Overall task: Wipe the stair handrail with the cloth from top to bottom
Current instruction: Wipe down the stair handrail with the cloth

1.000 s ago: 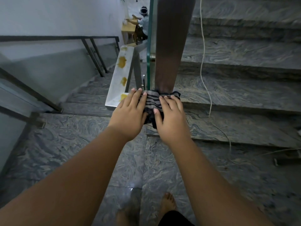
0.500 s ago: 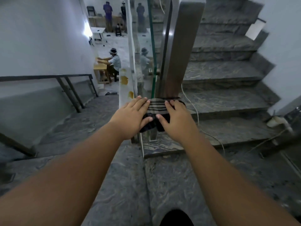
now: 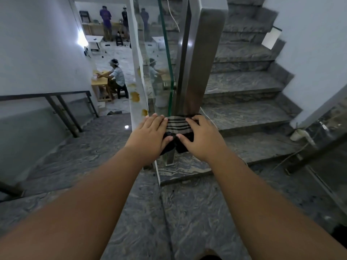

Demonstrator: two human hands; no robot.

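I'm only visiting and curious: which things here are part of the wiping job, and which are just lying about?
In the job: grey cloth with black stripes, dark flat stair handrail, left hand, right hand.
Lying about: white cord on the steps, wooden table downstairs, black wall railing.
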